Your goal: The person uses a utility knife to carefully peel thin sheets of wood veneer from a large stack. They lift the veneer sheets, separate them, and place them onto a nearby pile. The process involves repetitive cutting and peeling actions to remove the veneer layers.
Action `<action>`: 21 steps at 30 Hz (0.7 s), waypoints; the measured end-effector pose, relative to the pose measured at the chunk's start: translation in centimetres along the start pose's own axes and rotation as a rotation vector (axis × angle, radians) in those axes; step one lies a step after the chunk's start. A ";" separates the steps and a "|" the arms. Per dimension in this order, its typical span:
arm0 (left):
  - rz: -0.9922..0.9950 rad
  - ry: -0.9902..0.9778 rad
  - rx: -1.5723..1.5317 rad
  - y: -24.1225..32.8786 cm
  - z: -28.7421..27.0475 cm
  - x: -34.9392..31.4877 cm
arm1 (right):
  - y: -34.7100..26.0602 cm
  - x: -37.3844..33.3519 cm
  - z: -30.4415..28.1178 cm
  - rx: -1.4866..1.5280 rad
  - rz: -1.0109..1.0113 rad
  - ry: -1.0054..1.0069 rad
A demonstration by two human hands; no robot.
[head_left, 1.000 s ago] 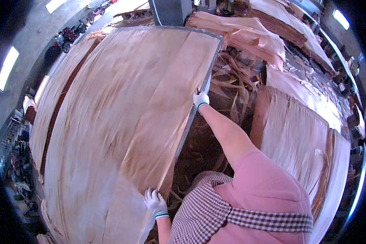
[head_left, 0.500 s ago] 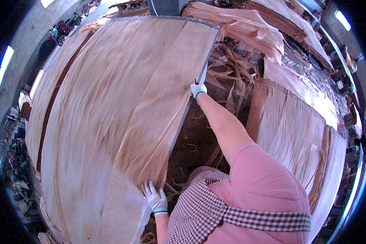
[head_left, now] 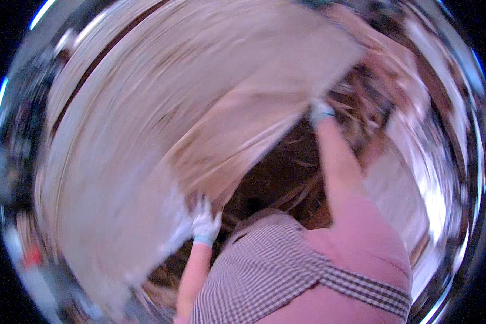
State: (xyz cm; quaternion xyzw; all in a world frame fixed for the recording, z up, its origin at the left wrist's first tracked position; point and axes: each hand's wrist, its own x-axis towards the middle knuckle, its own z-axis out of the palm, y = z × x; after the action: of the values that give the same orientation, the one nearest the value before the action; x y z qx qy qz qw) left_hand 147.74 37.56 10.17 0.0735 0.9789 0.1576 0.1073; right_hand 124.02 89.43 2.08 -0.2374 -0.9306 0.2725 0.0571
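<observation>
A broad stack of thin, pale wood veneer sheets (head_left: pixel 146 124) spreads before me, with a browner strip (head_left: pixel 216 143) along its near right side. My left hand (head_left: pixel 205 220), in a white glove with a teal cuff, lies at the near edge of this strip. Its fingers are stretched out and the thumb stands apart. Farther off, my right hand (head_left: pixel 321 110), gloved alike, is closed at the right edge of the top veneer sheet. Creases in the sheet run toward it. Motion blurs its fingers, and whether it also holds a small tool cannot be made out.
Torn veneer scraps (head_left: pixel 356 102) litter the dark gap right of the stack. Another veneer stack (head_left: pixel 397 189) stands to my right, beside my pink sleeve. More sheets (head_left: pixel 383 51) are piled at the far right. A dark slit (head_left: pixel 94 62) divides the stack at left.
The whole view has swung and blurred, so the stack appears turned clockwise. My right hand appears farther right in the picture, still at the sheet's edge. My left hand remains at the near edge.
</observation>
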 end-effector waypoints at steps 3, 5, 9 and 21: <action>0.082 -0.053 -0.111 1.0 -2.0 1.8 | 0.0 -6.5 -2.4 0.993 0.329 -0.006; 0.075 0.012 -0.308 -0.2 -2.3 0.4 | -1.7 -12.4 -0.9 1.006 0.209 -0.056; 0.117 0.244 -0.201 -3.9 -0.6 -4.0 | -12.1 -28.4 1.6 0.601 0.220 -0.656; -1.014 1.190 -0.524 -35.1 -7.2 -25.8 | -33.3 -44.8 11.5 0.338 -0.459 -1.179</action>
State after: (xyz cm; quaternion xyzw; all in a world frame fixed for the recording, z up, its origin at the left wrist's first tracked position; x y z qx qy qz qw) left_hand 167.07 -2.14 10.32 -0.5005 0.7180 0.3259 -0.3575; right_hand 147.10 38.13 11.21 0.1688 -0.7775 0.4802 -0.3694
